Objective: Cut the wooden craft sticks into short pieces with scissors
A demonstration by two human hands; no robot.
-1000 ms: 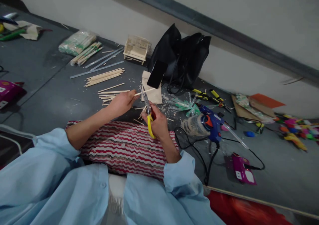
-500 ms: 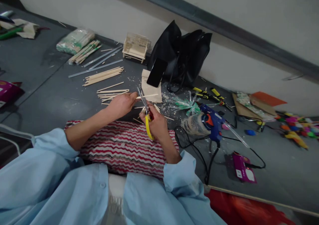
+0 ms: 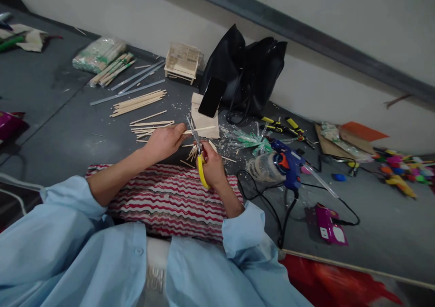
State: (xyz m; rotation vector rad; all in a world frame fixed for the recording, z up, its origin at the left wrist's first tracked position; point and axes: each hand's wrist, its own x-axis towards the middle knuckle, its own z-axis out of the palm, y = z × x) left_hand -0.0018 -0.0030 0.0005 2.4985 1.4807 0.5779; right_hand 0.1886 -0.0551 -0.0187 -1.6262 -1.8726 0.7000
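Right, the left hand (image 3: 165,140) is pinched around a thin wooden stick (image 3: 204,129), holding it level just above the floor (image 3: 68,130), and the right hand (image 3: 212,164) is closed through the yellow handles of the scissors (image 3: 201,172), blades crossing the stick just beside the left fingertips. For a clean cut, I'd keep the stick square to the blades and seated deep near the pivot (thin wood likely skids or splinters out at the tips). The glue gun (image 3: 288,164) lies off to the right.
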